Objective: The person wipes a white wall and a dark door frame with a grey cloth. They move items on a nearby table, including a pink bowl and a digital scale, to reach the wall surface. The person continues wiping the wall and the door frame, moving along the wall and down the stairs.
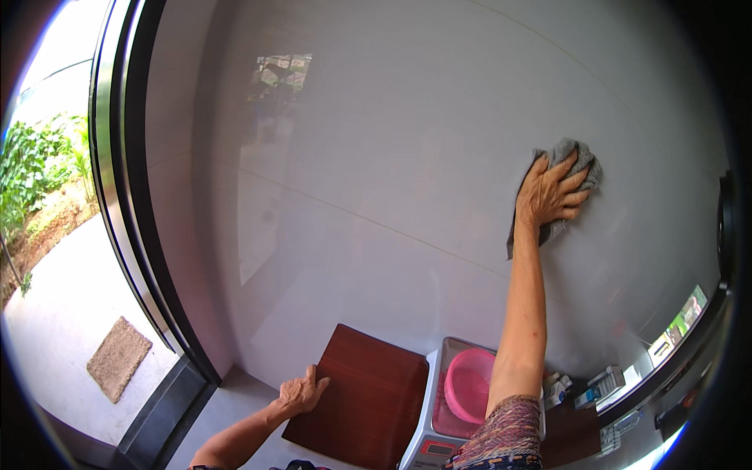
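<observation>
My right hand [552, 190] is stretched up and presses a grey cloth [578, 149] flat against the shiny pale wall [407, 141]. Its fingers are spread over the cloth, whose lower corner hangs beside the wrist. Lower down, my left hand [301, 393] is curled over the left edge of a dark red-brown wooden board [364, 392]. What lies under those fingers is hidden. Beside the board stands a white weighing scale [427, 427] with a metal tray, and a pink plastic basin [468, 384] sits on that tray, partly behind my right forearm.
At the left a dark-framed doorway [129, 196] opens onto pale paving with a brown mat [119, 359] and green plants [47, 168]. Small boxes [607, 385] stand right of my right sleeve. A dark round-edged object [725, 231] is at the far right.
</observation>
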`<act>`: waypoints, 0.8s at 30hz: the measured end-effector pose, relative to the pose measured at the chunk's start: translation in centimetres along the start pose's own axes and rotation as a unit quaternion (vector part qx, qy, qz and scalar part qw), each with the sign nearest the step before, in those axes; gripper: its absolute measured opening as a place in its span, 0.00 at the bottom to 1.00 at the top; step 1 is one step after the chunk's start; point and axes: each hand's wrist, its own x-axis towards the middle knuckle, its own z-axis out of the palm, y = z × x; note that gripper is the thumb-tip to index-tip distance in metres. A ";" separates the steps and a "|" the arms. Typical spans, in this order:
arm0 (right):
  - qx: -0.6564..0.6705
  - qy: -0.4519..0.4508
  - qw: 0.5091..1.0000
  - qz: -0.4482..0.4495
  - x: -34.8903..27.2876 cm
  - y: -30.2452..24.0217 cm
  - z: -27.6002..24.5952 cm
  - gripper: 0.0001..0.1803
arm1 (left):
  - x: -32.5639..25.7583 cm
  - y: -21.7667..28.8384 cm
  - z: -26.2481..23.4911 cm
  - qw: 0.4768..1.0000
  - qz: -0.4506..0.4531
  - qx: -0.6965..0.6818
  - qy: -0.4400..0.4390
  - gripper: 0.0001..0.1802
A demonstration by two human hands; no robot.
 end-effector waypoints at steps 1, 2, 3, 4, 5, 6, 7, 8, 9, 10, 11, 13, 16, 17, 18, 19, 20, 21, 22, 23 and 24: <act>0.026 0.011 1.000 -0.008 0.1 -1.5 -0.4 0.32 | 0.0 0.1 -0.1 1.000 -0.004 -0.003 -0.011 0.32; 0.054 0.006 0.998 -0.024 0.2 -3.3 -1.1 0.31 | 0.1 0.2 -0.2 1.000 -0.007 -0.006 -0.023 0.34; 0.072 0.000 0.996 -0.050 0.0 -5.4 -1.6 0.31 | 0.1 0.1 -0.5 0.999 -0.015 -0.007 -0.031 0.36; 0.090 -0.004 0.993 -0.078 -0.1 -7.4 -2.2 0.30 | 0.2 -0.1 -0.5 0.999 -0.009 -0.011 -0.029 0.36; 0.111 0.004 0.989 -0.093 -0.2 -9.4 -3.0 0.30 | 0.2 -0.3 -0.3 1.000 -0.004 -0.014 -0.027 0.36; 0.137 0.003 0.985 -0.106 -1.0 -11.6 -3.5 0.30 | 0.1 -0.9 -0.3 1.000 -0.010 -0.017 -0.024 0.36; 0.142 0.006 0.983 -0.119 -1.1 -13.1 -3.9 0.30 | 0.1 -0.6 -0.4 0.999 -0.010 -0.025 -0.032 0.35; 0.163 0.009 0.978 -0.133 -1.3 -14.4 -4.5 0.29 | 0.1 -0.4 -0.6 0.999 -0.007 -0.033 -0.034 0.35; 0.174 0.009 0.972 -0.156 -1.7 -15.4 -5.0 0.29 | 0.1 -0.2 -0.6 0.998 -0.003 -0.042 -0.038 0.34; 0.187 0.007 0.966 -0.178 -2.2 -16.3 -5.6 0.28 | 0.1 -0.1 -0.5 0.998 0.000 -0.052 -0.041 0.34; 0.201 0.002 0.960 -0.195 -2.7 -17.3 -6.3 0.27 | 0.3 -0.3 -0.2 0.997 0.009 -0.066 -0.033 0.33; 0.237 0.006 0.945 -0.227 -5.5 -19.2 -7.3 0.27 | 0.0 -0.6 -0.4 0.996 0.003 -0.082 -0.035 0.34; 0.275 0.021 0.924 -0.265 -9.4 -21.3 -9.0 0.27 | 0.0 -0.2 -0.6 0.995 0.013 -0.094 -0.033 0.31; 0.286 0.011 0.914 -0.288 -10.9 -21.8 -9.6 0.27 | -0.1 -0.1 -0.6 0.995 0.016 -0.094 -0.031 0.30; 0.299 -0.002 0.903 -0.310 -12.9 -22.3 -10.2 0.27 | -0.1 -0.2 -0.5 0.995 0.010 -0.094 -0.035 0.30; 0.320 -0.022 0.886 -0.334 -15.0 -22.7 -10.8 0.27 | 0.0 -0.4 -0.5 0.995 0.003 -0.092 -0.036 0.30; 0.340 -0.043 0.869 -0.358 -17.1 -22.8 -11.3 0.28 | 0.0 -0.5 -0.4 0.995 -0.004 -0.090 -0.039 0.31; 0.358 -0.070 0.848 -0.386 -18.9 -22.7 -12.2 0.28 | 0.0 -0.9 -0.3 0.995 -0.013 -0.094 -0.041 0.32; 0.372 -0.091 0.827 -0.412 -19.7 -22.1 -12.7 0.29 | 0.1 -0.7 -0.2 0.994 -0.010 -0.095 -0.043 0.33; 0.370 -0.104 0.804 -0.453 -20.4 -21.3 -12.6 0.31 | 0.1 -0.5 -0.2 0.994 -0.008 -0.097 -0.045 0.34; 0.368 -0.120 0.780 -0.492 -21.3 -20.5 -12.4 0.32 | 0.1 -0.4 -0.3 0.994 -0.009 -0.097 -0.044 0.34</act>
